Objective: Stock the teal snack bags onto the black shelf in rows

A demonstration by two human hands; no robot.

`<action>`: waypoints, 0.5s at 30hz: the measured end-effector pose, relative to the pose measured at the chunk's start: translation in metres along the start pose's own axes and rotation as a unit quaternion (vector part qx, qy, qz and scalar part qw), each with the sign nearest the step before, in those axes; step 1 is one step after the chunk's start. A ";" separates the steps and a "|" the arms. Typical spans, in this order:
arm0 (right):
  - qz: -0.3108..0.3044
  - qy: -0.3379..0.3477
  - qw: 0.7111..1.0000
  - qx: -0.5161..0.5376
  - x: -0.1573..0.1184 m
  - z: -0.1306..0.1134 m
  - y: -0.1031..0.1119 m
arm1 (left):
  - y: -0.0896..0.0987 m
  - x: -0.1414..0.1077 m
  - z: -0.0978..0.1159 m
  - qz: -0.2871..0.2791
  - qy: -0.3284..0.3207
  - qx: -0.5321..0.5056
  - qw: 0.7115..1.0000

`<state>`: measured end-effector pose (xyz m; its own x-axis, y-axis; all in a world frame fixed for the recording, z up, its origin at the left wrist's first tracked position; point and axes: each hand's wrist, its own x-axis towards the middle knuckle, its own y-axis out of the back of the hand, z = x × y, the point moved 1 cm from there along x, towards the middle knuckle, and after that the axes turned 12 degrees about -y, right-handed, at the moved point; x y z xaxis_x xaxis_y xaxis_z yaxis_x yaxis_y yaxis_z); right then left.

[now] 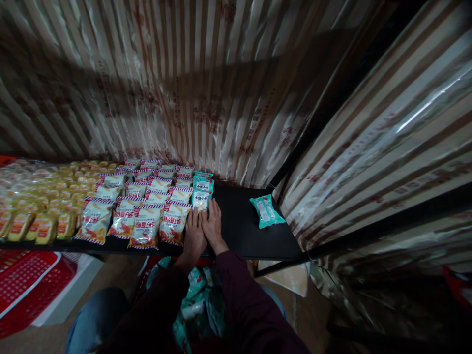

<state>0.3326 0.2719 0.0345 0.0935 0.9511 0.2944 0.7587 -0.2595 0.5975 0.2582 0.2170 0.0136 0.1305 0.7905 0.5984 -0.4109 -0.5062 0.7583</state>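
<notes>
A short column of teal snack bags [201,193] stands on the black shelf [239,211], one behind another. My left hand [195,237] lies at the front of this column with its fingers stretched forward. Close beside it, my right hand [213,224] has its fingers extended along the bag's right edge. Both hands touch the frontmost teal bag, whose lower part they hide. Directly left are several rows of white snack bags [146,226] with red and blue print. A single teal snack bag [267,211] lies apart near the shelf's right end.
Yellow packaged snacks [46,228] fill the shelf's left part. A striped plastic sheet [206,88] hangs behind. Below are a red basket [22,290], a white box [73,290], and more teal bags [202,305] between my knees. A dark frame post [306,142] rises at the right.
</notes>
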 end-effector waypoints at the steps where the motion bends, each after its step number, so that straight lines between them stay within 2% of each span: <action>1: 0.000 -0.006 1.000 0.000 -0.003 0.000 0.001 | 0.000 0.000 0.000 0.003 0.001 0.003 1.000; 8: 0.008 -0.043 0.999 0.001 -0.035 0.001 0.010 | -0.001 -0.006 -0.003 0.022 -0.023 -0.014 0.999; 15: 0.011 -0.058 0.998 0.010 -0.065 -0.002 0.014 | 0.003 -0.031 -0.003 0.006 -0.060 -0.055 0.997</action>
<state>0.3356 0.2063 0.0249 0.1832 0.9587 0.2177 0.7686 -0.2777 0.5763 0.2500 0.1923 -0.0033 0.2287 0.7346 0.6388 -0.5087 -0.4694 0.7218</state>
